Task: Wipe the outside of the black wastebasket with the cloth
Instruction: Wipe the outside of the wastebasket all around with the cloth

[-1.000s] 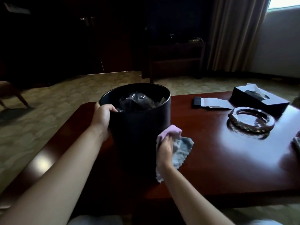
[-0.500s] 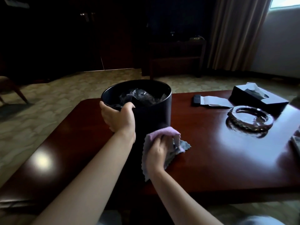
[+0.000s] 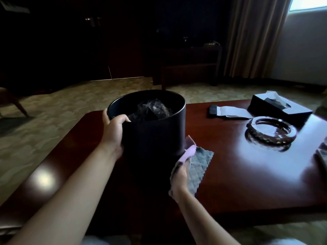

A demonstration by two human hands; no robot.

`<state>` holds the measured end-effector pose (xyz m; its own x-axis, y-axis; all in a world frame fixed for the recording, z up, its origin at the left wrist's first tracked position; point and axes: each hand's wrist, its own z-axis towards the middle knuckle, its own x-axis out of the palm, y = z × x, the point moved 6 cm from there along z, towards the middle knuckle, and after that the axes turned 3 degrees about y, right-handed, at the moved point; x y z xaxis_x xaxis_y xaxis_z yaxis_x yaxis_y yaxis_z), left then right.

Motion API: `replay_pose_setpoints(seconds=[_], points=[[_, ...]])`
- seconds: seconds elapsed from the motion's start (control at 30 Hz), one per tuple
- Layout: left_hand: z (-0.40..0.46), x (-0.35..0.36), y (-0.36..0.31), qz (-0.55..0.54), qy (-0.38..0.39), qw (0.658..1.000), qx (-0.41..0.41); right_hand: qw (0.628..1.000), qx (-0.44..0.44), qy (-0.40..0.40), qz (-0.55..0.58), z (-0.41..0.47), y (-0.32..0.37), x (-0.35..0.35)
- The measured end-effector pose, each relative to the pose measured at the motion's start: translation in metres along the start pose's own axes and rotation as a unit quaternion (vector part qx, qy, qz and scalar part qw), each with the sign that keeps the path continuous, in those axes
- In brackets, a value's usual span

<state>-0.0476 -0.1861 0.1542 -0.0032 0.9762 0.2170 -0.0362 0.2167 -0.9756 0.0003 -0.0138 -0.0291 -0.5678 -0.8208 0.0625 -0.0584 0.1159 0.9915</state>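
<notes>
The black round wastebasket (image 3: 152, 137) stands upright on the dark red table (image 3: 238, 174), with a crumpled plastic liner inside. My left hand (image 3: 113, 128) grips its rim on the left, fingers curled over the edge. My right hand (image 3: 180, 175) holds the pink and grey cloth (image 3: 196, 161) and presses it against the lower right side of the basket. Part of the cloth hangs loose to the right over the table.
A glass ashtray (image 3: 270, 131) sits to the right. Behind it are a black tissue box (image 3: 277, 108) and a small dark device on white paper (image 3: 228, 111). Patterned carpet (image 3: 53, 112) lies beyond the table; dark furniture stands at the back.
My left hand slid from the near rim back to the left rim. My right hand with the cloth moved from the front of the basket round to its lower right side.
</notes>
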Motion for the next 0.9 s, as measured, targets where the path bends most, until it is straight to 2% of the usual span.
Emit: replay_pose_setpoints(seconds=[0.07, 0.13, 0.23, 0.27, 0.3, 0.33, 0.37, 0.4, 0.47, 0.5, 0.53, 0.63, 0.7, 0.73, 0.77, 0.8, 0.83, 0.87, 0.9], points=[[0.004, -0.001, 0.001, -0.007, 0.008, 1.0, 0.003, 0.997, -0.059, -0.045, -0.035, -0.024, 0.013, 0.005], [0.007, -0.001, 0.002, -0.004, 0.019, 1.0, 0.0, 0.979, -0.173, -0.04, -0.097, -0.044, 0.047, 0.018], [0.011, -0.003, 0.002, 0.016, 0.013, 1.0, 0.007, 0.919, -0.375, -0.01, -0.123, -0.067, 0.132, 0.033], [0.011, -0.004, 0.003, 0.022, 0.012, 1.0, 0.009, 0.879, -0.442, -0.019, -0.176, -0.073, 0.155, 0.039], [0.012, -0.003, 0.004, 0.025, 0.014, 1.0, 0.007, 0.841, -0.489, -0.038, -0.229, -0.072, 0.168, 0.043], [0.012, -0.003, 0.004, 0.024, 0.017, 1.0, 0.001, 0.821, -0.507, -0.054, -0.257, -0.066, 0.175, 0.045], [0.012, -0.004, 0.005, 0.023, 0.02, 1.0, -0.006, 0.833, -0.495, -0.063, -0.239, -0.057, 0.176, 0.042], [0.012, -0.004, 0.005, 0.02, 0.02, 1.0, -0.011, 0.871, -0.447, -0.063, -0.195, -0.046, 0.168, 0.036], [0.012, -0.004, 0.005, 0.013, 0.022, 1.0, -0.008, 0.947, -0.3, -0.084, -0.075, -0.034, 0.146, 0.021], [0.012, -0.004, 0.006, 0.012, 0.023, 1.0, -0.003, 0.965, -0.239, -0.086, -0.063, -0.036, 0.134, 0.02], [0.012, -0.003, 0.006, 0.009, 0.024, 1.0, 0.001, 0.965, -0.229, -0.084, -0.094, -0.049, 0.13, 0.021], [0.013, -0.003, 0.005, -0.001, 0.018, 1.0, 0.008, 0.93, -0.268, -0.089, -0.236, -0.081, 0.119, 0.035], [0.013, -0.004, 0.005, 0.004, 0.016, 1.0, 0.01, 0.907, -0.314, -0.095, -0.262, -0.077, 0.133, 0.034], [0.013, -0.004, 0.005, 0.006, 0.018, 1.0, 0.008, 0.913, -0.3, -0.053, -0.27, -0.067, 0.139, 0.036], [0.015, -0.005, 0.006, 0.006, 0.021, 1.0, 0.004, 0.949, -0.214, -0.018, -0.229, -0.057, 0.144, 0.035], [0.016, -0.004, 0.007, 0.006, 0.024, 1.0, 0.001, 0.967, -0.157, -0.03, -0.2, -0.052, 0.147, 0.033], [0.016, -0.004, 0.007, 0.004, 0.025, 1.0, 0.001, 0.963, -0.175, -0.067, -0.192, -0.051, 0.159, 0.027], [0.016, -0.004, 0.007, 0.006, 0.022, 1.0, 0.006, 0.929, -0.265, -0.145, -0.214, -0.06, 0.17, 0.024], [0.015, -0.004, 0.007, 0.008, 0.017, 1.0, 0.01, 0.902, -0.323, -0.188, -0.217, -0.073, 0.179, 0.025]])
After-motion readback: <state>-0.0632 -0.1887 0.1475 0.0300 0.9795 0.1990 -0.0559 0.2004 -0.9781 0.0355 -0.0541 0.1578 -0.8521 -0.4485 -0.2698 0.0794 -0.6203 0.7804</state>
